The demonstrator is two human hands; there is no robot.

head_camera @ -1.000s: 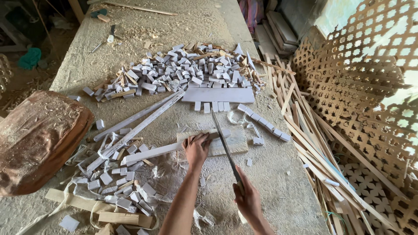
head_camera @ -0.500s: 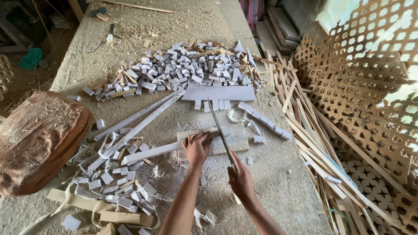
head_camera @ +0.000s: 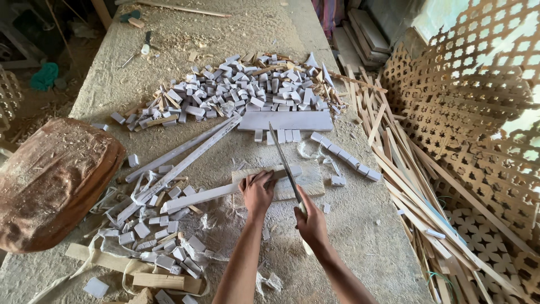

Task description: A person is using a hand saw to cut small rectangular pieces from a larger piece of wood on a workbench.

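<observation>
White wooden strip [head_camera: 216, 193] lies flat across a small pale cutting board [head_camera: 309, 181] near the middle of the dusty workbench [head_camera: 264, 28], and that board is our landmark. Left hand [head_camera: 257, 190] sits right at the board's left edge, fingers curled down and pressing the strip against it. Right hand [head_camera: 311, 221] is just below the board, fingers wrapped tight around the handle of a long thin saw [head_camera: 286, 163], whose blade crosses over the board and points up and away, its edge meeting the strip just beside the left hand's fingertips.

Beyond the board, a short row of cut white blocks [head_camera: 279, 135] lines up under a flat white plank [head_camera: 287, 120], and past that spreads a big heap of small white blocks [head_camera: 242, 93]. Right of the board, another line of cut blocks [head_camera: 344, 157] runs diagonally, with a loose stack of thin wooden slats [head_camera: 405, 169] further right and lattice panels [head_camera: 478, 101] at the far right. Left of the board, long white strips [head_camera: 185, 155] lie slanted, more blocks and offcuts [head_camera: 157, 236] scatter below them, and a brown sawdust-covered cushion [head_camera: 53, 180] sits well off to the left.
</observation>
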